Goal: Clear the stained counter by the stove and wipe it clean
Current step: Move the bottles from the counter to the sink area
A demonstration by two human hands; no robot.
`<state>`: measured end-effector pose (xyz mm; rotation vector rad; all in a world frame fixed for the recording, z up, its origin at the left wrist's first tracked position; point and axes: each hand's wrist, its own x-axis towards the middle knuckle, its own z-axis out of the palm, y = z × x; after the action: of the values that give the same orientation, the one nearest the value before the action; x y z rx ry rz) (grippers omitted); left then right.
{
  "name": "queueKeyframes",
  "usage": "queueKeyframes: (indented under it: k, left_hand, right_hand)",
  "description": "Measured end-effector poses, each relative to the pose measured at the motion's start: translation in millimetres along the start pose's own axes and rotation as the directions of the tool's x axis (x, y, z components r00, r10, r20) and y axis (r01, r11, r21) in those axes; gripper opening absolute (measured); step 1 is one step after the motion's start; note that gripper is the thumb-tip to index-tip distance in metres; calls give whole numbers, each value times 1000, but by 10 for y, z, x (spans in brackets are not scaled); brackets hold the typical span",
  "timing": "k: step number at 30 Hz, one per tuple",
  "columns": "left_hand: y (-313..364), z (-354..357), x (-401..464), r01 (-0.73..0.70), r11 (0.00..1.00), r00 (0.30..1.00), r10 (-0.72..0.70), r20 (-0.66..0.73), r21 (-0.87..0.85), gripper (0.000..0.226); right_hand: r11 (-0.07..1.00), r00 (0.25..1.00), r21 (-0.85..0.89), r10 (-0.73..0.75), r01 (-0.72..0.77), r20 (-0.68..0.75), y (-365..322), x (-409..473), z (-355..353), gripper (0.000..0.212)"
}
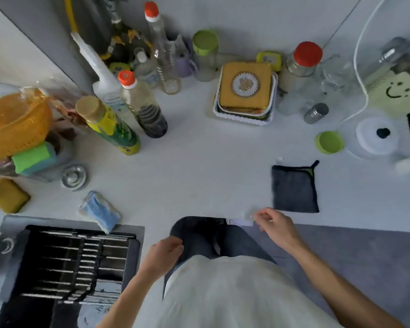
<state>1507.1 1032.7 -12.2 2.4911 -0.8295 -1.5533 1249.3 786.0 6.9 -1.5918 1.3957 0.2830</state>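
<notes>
Counter (199, 166): pale; bare stretch at centre, near edge at 6 o'clock beside the person's body.
Dark cloth (294, 188): flat at 3 o'clock of the bare stretch, just beyond the right hand.
Left hand (162, 254): at the counter edge, fingers curled; whether they grip the dark clothing, cannot tell.
Right hand (273, 224): fingers loosely bent, holding nothing visible.
Stove grate (76, 263): 8 o'clock.
Blue sponge (100, 211): at the grate's far edge.
Bottles (118, 114): crowd 10 to 11 o'clock.
Yellow tin (245, 88): 12 to 1 o'clock.
Green lid (329, 142): 2 o'clock.

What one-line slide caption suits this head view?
Both hands, left and right, hover empty at the white counter's near edge, the square dark grey cloth lying untouched beyond the right hand.
</notes>
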Motion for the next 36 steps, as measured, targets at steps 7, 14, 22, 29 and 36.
queueKeyframes:
  k: [7,14,22,29,36]
  left_hand:
    - [612,106,246,-235,915,960,165,227,328,33]
    - [1795,623,152,-463,825,865,341,369,323,26]
    - [2756,1644,102,-618,626,770,359,528,475,26]
    - [3035,2131,208,-614,558,788,389,477,558,21]
    - [3509,2396,365,-456,565,879,165,448,687,18]
  right_hand:
    - [940,953,252,271,-231,-135,1098,-808,312,15]
    - [663,766,578,635,-475,-98,2273,-1824,912,17]
    - [265,590,851,805,-454,64,3172,-2387,1219,16]
    - [297,629,897,777,-328,-28,3579,-2378,604,17]
    - [218,546,973,825,-69,-147,4101,-2295,-257,14]
